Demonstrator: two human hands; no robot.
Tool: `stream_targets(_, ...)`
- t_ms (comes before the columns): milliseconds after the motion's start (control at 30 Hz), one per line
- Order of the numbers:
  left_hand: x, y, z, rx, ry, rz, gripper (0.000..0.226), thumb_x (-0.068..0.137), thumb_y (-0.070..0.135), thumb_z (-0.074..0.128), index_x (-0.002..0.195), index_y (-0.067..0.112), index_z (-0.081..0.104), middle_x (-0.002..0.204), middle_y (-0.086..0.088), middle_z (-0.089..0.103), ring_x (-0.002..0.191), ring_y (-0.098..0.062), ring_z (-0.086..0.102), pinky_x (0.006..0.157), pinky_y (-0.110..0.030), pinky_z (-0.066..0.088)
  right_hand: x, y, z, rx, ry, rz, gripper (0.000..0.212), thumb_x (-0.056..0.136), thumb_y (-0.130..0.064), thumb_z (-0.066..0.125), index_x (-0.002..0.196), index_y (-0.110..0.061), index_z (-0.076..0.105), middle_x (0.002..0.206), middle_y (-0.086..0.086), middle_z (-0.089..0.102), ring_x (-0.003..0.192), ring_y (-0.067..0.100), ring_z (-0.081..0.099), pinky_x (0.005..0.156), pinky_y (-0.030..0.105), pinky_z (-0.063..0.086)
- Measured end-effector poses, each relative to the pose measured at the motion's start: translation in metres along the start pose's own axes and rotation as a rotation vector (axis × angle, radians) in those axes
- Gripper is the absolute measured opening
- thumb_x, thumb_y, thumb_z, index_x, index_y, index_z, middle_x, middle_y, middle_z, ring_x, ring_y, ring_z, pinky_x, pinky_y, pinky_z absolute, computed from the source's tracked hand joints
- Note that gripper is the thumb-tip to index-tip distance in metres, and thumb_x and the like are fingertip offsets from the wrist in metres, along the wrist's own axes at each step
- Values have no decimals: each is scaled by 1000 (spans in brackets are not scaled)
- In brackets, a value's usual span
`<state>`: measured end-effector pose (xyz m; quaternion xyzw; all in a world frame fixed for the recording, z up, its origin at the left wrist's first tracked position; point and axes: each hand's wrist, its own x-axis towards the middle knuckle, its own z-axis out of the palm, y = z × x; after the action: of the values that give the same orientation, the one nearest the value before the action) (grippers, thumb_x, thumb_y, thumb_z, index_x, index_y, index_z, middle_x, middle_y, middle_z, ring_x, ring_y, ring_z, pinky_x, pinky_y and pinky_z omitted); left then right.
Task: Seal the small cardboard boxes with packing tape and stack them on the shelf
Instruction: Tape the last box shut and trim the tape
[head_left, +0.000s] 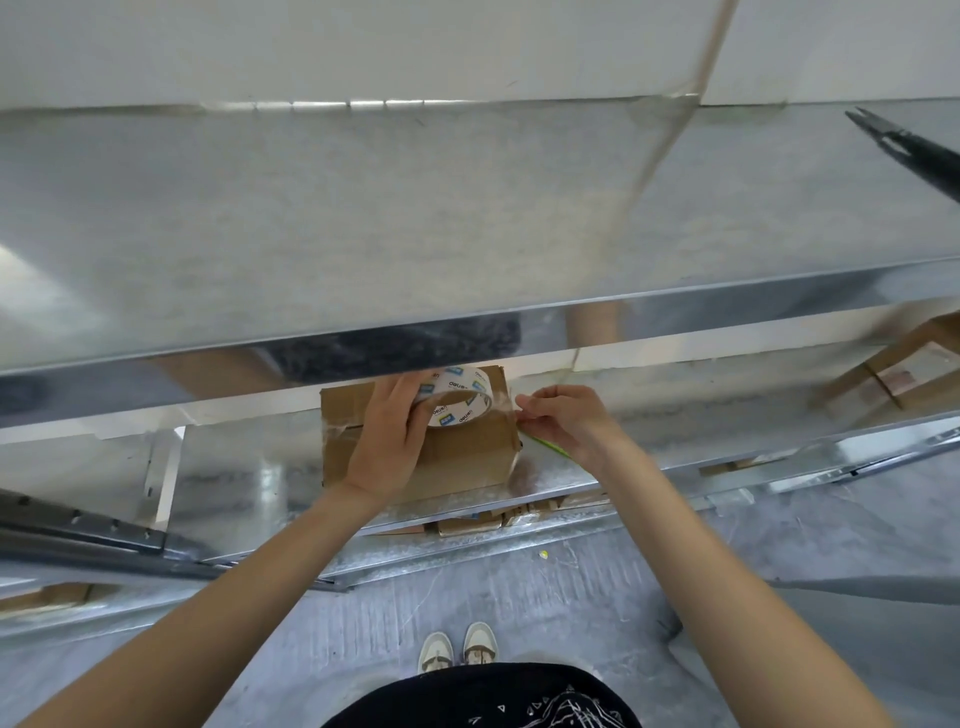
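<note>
My left grip (387, 439) is curled round the white roll of clear packing tape (460, 397), holding it on top of the small brown cardboard box (462, 457). My right grip (563, 421) pinches the pulled-out tape end at the box's right edge. I see the box sitting on the shiny metal shelf (649, 415), under the upper shelf (363, 234).

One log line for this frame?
left hand grips tape roll on cardboard box | right hand pinches tape end | box on shelf
</note>
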<state>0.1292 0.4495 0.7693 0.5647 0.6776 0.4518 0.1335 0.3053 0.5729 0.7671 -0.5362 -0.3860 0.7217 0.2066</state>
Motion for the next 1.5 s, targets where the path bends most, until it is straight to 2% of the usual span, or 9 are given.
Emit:
stream_targets(167,0,2,1,-15,-8,-26,32,94,9,47,125,6,54,121,-8,52,109,-5,42,89,-26,42,6,3,-3,61,-52,49,7,82,3,68,82,6,62,77,15,68,83,29,68,85,37,55)
stream_targets(400,2,2,2,-26,0,-43,30,96,11,45,124,6,54,116,6,46,110,-16,46,91,-36,46,5,11,2,172,-131,289,10,95,-9,53,93,-3,61,82,8,62,67,15,54,49,21,48)
stream_targets(667,5,3,4,-30,-42,-113,26,100,18,42,123,11,51,115,7,49,106,-7,47,86,-14,42,4,42,21,-19,95,295,26,101,-24,43,77,-14,47,49,-3,37,40,8,27,34,18,20)
stream_targets(800,6,4,5,-41,-87,-132,27,101,23,38,126,17,48,117,10,47,108,-6,47,88,-17,43,-23,60,33,-344,410,-349,15,101,-14,41,107,-6,52,95,7,56,79,15,52,64,17,40)
stream_targets(933,5,7,3,-38,-85,-114,29,102,26,35,129,22,45,125,8,47,113,-3,43,97,-21,40,-34,61,30,-916,176,-870,55,99,-44,34,142,-11,41,146,-4,38,137,7,30,112,19,21)
stream_targets(1033,4,8,3,-14,-128,-97,35,100,32,32,133,26,40,135,1,46,117,-3,40,100,-20,37,-26,68,23,-1179,148,-922,73,93,-58,32,149,-10,28,157,-1,19,145,7,7,119,34,9)
stream_targets(1133,5,9,4,-26,-149,-126,38,98,33,42,134,21,40,132,2,48,116,-8,46,93,-15,40,-23,69,21,-1263,194,-900,81,92,-67,24,144,-7,37,154,6,30,145,10,9,119,45,15)
stream_targets(1400,5,5,-17,81,-116,-35,35,92,3,53,126,10,52,124,-6,55,108,-9,49,84,-6,40,-31,61,20,-1483,203,-852,87,88,-72,3,151,-14,20,158,-1,14,145,9,2,119,42,2)
stream_targets(1500,6,3,-48,169,-138,-45,43,89,0,55,129,16,54,126,-8,57,114,-20,52,88,-19,38,-32,59,20,-1529,203,-836,89,86,-72,-2,151,-14,18,158,-1,15,145,10,2,119,41,0)
